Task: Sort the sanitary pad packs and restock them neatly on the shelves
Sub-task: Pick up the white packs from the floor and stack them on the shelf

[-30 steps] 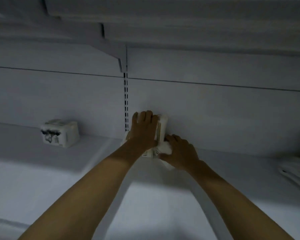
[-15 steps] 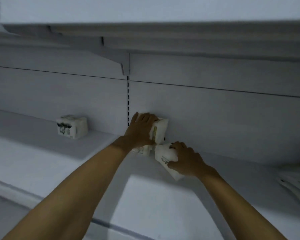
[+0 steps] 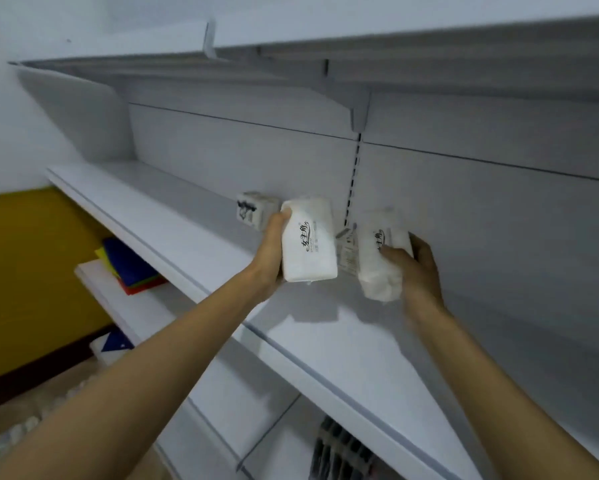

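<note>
Head view: each hand, left (image 3: 272,252) and right (image 3: 417,268), grips a pack (image 3: 308,244) (image 3: 377,261); shelf (image 3: 325,327) mostly unstocked, so early days.

You hold a white soft-plastic pad pack (image 3: 308,240), dark lettering showing, upright in your left hand (image 3: 273,252); a second white pack (image 3: 377,271), blurred, tilts in your right hand (image 3: 420,268). A smaller printed pack (image 3: 255,211) sits on the white metal shelf (image 3: 187,230).
</note>
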### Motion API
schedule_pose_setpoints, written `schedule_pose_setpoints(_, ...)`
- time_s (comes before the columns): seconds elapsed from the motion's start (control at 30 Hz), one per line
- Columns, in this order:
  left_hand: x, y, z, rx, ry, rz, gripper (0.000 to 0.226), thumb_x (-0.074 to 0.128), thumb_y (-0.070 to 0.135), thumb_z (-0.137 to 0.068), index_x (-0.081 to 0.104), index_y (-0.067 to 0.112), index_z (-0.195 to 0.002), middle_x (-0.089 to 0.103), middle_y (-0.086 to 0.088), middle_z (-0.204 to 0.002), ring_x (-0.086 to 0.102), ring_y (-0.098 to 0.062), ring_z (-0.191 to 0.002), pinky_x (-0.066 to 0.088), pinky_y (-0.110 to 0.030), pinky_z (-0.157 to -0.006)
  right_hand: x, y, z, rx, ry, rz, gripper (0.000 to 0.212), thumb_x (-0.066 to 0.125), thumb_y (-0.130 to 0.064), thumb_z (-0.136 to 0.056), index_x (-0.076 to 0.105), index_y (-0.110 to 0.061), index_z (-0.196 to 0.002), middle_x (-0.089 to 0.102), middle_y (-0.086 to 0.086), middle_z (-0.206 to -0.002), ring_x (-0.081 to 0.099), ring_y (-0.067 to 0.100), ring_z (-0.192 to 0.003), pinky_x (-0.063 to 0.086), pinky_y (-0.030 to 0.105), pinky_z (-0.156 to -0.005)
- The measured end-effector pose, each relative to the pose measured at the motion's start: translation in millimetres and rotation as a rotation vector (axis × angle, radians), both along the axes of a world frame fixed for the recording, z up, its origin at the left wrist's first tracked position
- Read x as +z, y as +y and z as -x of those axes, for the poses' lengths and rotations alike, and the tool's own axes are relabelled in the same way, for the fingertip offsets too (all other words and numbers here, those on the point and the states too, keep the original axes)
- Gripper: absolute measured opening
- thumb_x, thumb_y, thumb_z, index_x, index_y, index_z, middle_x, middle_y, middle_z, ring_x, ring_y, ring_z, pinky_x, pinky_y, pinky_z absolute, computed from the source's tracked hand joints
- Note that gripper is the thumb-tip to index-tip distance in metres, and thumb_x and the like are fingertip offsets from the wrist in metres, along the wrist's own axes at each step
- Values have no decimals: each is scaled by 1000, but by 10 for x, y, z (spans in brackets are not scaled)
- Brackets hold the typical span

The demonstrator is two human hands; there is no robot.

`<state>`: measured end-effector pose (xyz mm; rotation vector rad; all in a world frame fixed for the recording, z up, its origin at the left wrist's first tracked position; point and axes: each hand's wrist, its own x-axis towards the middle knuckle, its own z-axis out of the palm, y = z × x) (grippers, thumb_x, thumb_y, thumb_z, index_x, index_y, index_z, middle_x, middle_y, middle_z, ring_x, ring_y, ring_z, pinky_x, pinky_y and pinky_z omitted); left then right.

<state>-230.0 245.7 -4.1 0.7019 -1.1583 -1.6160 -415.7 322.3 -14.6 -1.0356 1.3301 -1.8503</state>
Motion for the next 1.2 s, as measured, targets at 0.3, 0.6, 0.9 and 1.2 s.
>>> schedule_pose_setpoints(0.3, -6, 377, -1708, 1, -23, 113, 73, 71, 51, -75, 49, 14, -134, 70, -5, -113, 69, -20, -100, 56, -32, -73, 25, -276, -1707, 499, -4, -28, 40, 60, -13, -89, 52, -28, -125, 70, -7, -108, 66, 14, -97, 52, 35, -83)
schedule_pose_setpoints(0.6, -431, 804, -3974, 532, -97, -79, 36, 54, 44, -90, 61, 16, -113, 72, -8, -104, 71, -20, -86, 57, -38, -77, -137, -430, -4022, 901, 98, -62, 40, 65, -29, -81, 53, -29, -119, 67, -5, -114, 65, 11, -99, 54, 29, -77)
schedule_pose_setpoints(0.9, -1103, 1002, -5679, 900, -295, -260, 34, 60, 44, -90, 68, 12, -101, 75, -2, -92, 72, -15, -78, 55, -28, -64, -999, -567, -5632, 1094, 356, -229, 70, 79, -41, -71, 45, -24, -130, 63, -4, -120, 66, 12, -103, 58, 33, -80)
schedule_pose_setpoints(1.2, -2539, 323, -5481, 728, -461, -478, 78, 90, 39, -56, 51, 23, -121, 68, -1, -109, 68, -20, -95, 59, -41, -76, -2366, -1117, -5626, 821, 577, -526, 86, 88, -30, -62, 32, -31, -127, 55, -13, -107, 61, 7, -93, 58, 31, -75)
